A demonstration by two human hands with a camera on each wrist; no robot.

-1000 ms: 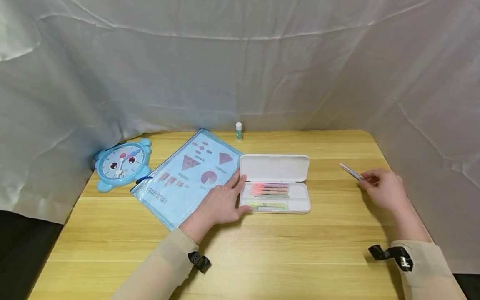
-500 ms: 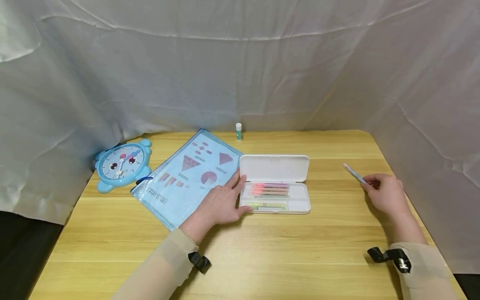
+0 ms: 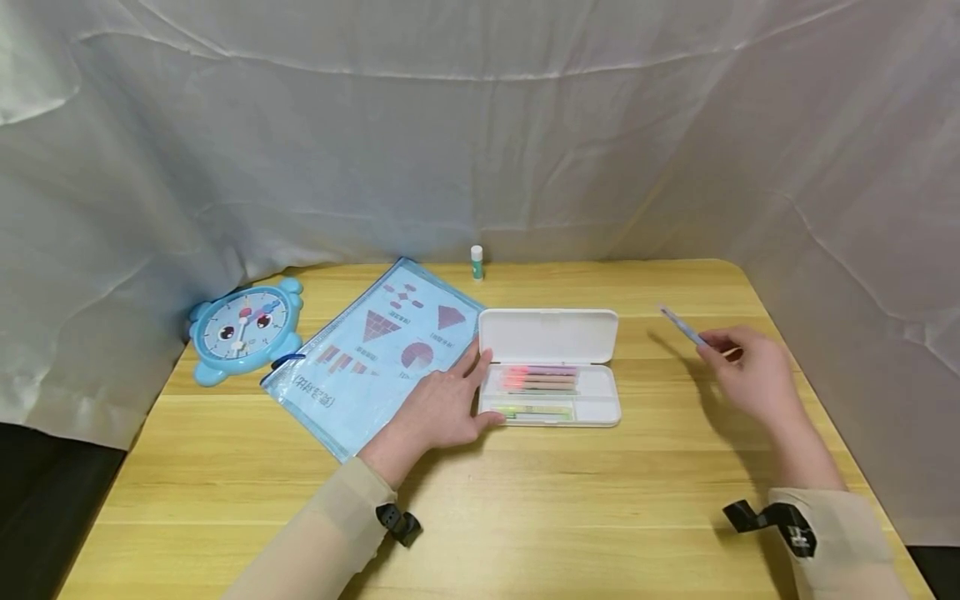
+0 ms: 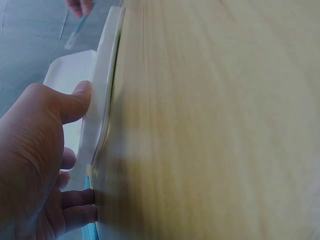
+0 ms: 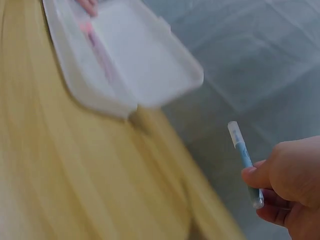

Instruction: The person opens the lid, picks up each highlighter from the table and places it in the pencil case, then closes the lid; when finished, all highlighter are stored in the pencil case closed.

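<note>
My left hand (image 3: 442, 408) holds the left end of a white pencil case (image 3: 598, 411), thumb at its front edge and fingers by the hinge side. The case lies with its lid (image 3: 549, 336) raised. In its back compartment are several pinkish pens (image 3: 540, 380); a yellow-green pen (image 3: 536, 412) lies in the front one. Off to the right, my right hand (image 3: 753, 371) pinches a slim light-blue pen (image 3: 681, 326) with a clear cap between thumb and fingers. The right wrist view shows that pen (image 5: 243, 152) raised, its capped end pointing away from the hand.
A blue document pouch (image 3: 375, 358) with printed charts lies left of the case, partly under my left hand and forearm. Beyond it sits a blue toy clock (image 3: 243, 329). A glue stick (image 3: 477, 262) stands near the back edge. Grey cloth (image 3: 480, 150) hangs around the table.
My right hand first shifted slightly right and nearer, then rose and moved left with the pen, whose shadow now falls apart from it. The left hand and case stay put.
</note>
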